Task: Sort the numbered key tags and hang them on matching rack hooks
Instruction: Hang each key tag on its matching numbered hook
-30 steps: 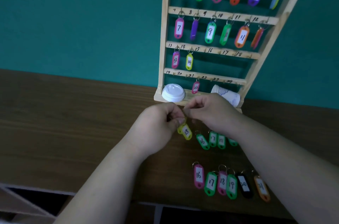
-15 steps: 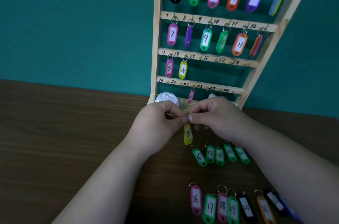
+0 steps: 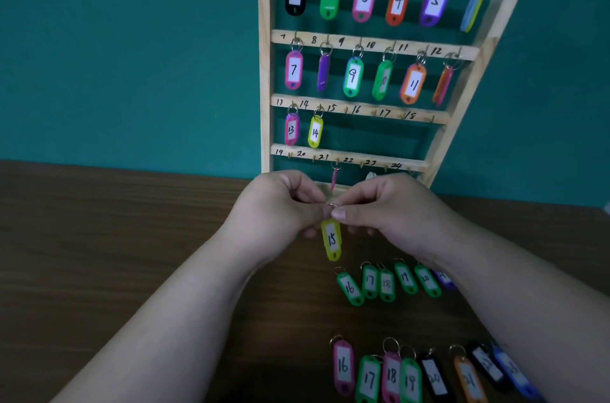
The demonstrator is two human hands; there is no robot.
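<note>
Both hands were raised together in front of the foot of the wooden rack [image 3: 264,72]. The left hand [image 3: 277,208] and right hand [image 3: 389,208] met fingertip to fingertip, each pinching the small metal ring [image 3: 332,204] of the yellow tag 15 [image 3: 331,239]. The tag hung upright below the fingers, above the brown table [image 3: 99,237] and clear of it.

On the rack, the top two rails were filled with hung tags. On the third rail, tag 13 [image 3: 291,129] and tag 14 [image 3: 315,132] hung at the left end. One pink tag [image 3: 334,178] hung edge-on from the bottom rail; its number could not be read.

On the table lay a row of green tags [image 3: 386,284] just beyond the right wrist, and a nearer row of mixed colours [image 3: 343,366].
</note>
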